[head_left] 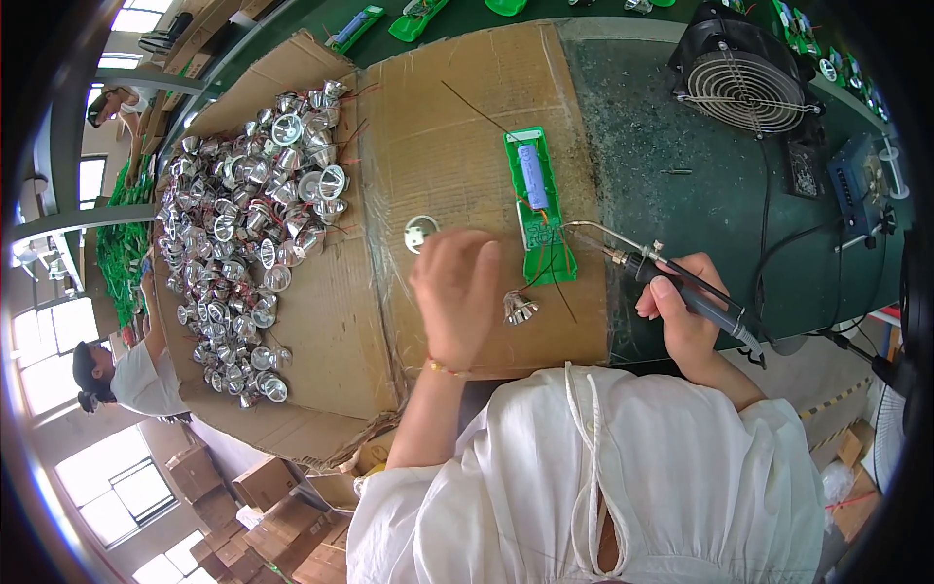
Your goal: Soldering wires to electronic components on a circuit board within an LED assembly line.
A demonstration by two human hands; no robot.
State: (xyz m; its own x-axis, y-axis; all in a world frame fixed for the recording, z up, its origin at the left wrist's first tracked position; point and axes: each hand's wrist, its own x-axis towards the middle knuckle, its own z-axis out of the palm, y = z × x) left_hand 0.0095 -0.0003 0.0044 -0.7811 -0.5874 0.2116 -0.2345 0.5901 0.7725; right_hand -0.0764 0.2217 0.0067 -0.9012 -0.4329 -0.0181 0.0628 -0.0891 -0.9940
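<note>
My right hand (687,304) is wrapped round a soldering iron (696,300) with a thin metal feed tube (613,234) along it. The tube's end comes close to a small green circuit board (541,232) in an open green plastic housing (549,263). A blue-purple battery cell (532,177) lies in that housing. Thin wires run from the board to a silver reflector cup (520,309) on the cardboard. My left hand (455,290), slightly blurred, hovers with thumb and fingers apart beside a round white-and-silver reflector (420,234). Its fingertips partly cover that reflector.
On my left, a cardboard box (321,341) holds a heap of silver reflectors (248,214). A black fan (744,88) and a blue soldering unit (861,185) with cables stand to the right. More green housings (418,18) lie along the far edge. Other people (126,375) work at the left.
</note>
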